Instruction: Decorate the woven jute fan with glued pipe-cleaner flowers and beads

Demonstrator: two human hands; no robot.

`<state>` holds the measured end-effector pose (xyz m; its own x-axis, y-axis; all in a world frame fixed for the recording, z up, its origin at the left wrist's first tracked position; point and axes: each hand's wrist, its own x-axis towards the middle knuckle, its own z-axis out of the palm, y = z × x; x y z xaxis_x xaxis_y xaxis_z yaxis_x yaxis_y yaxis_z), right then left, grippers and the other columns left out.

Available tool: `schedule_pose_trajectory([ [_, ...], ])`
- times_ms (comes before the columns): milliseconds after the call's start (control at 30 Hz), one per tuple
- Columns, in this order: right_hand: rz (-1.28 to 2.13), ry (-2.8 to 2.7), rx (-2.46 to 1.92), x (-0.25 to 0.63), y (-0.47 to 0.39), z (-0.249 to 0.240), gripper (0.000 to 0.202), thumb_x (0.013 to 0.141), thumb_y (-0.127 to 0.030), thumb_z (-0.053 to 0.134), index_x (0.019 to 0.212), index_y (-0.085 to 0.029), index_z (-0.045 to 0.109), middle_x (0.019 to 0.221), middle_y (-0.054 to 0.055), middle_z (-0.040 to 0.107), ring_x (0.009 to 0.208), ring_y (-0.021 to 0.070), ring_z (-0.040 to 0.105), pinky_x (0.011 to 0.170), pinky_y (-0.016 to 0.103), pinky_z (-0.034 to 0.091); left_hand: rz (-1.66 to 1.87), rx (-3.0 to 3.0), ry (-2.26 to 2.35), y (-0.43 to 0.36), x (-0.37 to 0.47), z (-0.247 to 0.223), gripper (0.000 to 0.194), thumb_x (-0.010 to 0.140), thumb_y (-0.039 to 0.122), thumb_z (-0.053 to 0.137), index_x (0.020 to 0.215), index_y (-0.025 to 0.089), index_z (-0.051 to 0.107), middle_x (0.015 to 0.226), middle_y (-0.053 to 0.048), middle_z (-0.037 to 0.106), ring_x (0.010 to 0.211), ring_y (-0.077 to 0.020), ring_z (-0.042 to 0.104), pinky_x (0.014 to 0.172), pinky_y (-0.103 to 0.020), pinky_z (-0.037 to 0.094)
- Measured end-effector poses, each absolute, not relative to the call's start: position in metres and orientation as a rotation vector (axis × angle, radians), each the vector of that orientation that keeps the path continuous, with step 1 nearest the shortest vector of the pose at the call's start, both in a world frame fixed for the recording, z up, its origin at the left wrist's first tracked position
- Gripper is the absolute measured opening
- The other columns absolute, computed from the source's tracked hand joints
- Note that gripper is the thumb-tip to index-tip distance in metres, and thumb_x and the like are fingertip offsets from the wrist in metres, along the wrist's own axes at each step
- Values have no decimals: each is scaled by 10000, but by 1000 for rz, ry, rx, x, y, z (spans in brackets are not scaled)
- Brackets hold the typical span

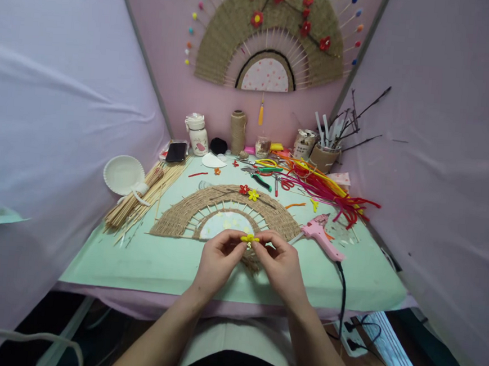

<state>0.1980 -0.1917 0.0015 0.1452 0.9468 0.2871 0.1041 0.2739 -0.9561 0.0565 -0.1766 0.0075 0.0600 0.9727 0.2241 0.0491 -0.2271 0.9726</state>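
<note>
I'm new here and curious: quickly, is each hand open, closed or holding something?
Left hand: closed, pinching one side of a small yellow flower.
Right hand: closed, pinching the other side.

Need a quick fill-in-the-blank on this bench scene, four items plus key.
1. The left hand and right hand pinch a small petalled piece coloured ____.
2. On the woven fan lying on the table, the yellow flower sits beside one coloured ____.
3. The glue gun's body is ____.
4. The bundle of sticks lies on the picture's ____ side.

Missing: yellow; red; pink; left.
</note>
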Motion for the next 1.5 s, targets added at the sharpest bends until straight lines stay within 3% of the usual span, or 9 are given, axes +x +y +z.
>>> schedule_pose_trajectory([
  [200,812,-1384,-1013,201,-196,5,41,847,-209,633,848,-210,674,858,39,640,805,177,612,675,288,508,1380,1540,1000,-184,51,9,86,810,241,671,819,165,710,810,-57,733,764,-162,686,699,-263,568],
  [533,641,-1533,-848,207,-208,13,116,869,-133,622,915,-229,667,875,39,623,819,184,587,660,317,467,1472,1859,774,-195,42,18,99,846,133,650,900,195,705,865,-57,738,850,-167,689,783,-279,557],
  [1100,684,-1497,-836,204,-209,9,201,807,-44,612,873,-232,634,849,14,597,776,168,538,686,312,438,1378,1708,977,-210,49,24,51,865,186,634,865,176,684,825,-32,724,767,-127,671,716,-205,535],
  [1333,730,-1455,-912,204,-209,11,105,855,-118,624,844,-221,642,836,18,601,787,169,559,703,307,454,1362,1648,1067,-206,52,17,72,868,224,635,872,178,689,826,-33,715,776,-137,658,713,-223,522],
  [1500,786,-1423,-955,202,-206,12,96,870,-160,619,924,-211,681,905,42,636,837,180,595,699,296,475,1335,1528,1109,-200,54,14,93,854,264,654,857,176,682,803,-25,701,756,-136,648,705,-228,518],
])
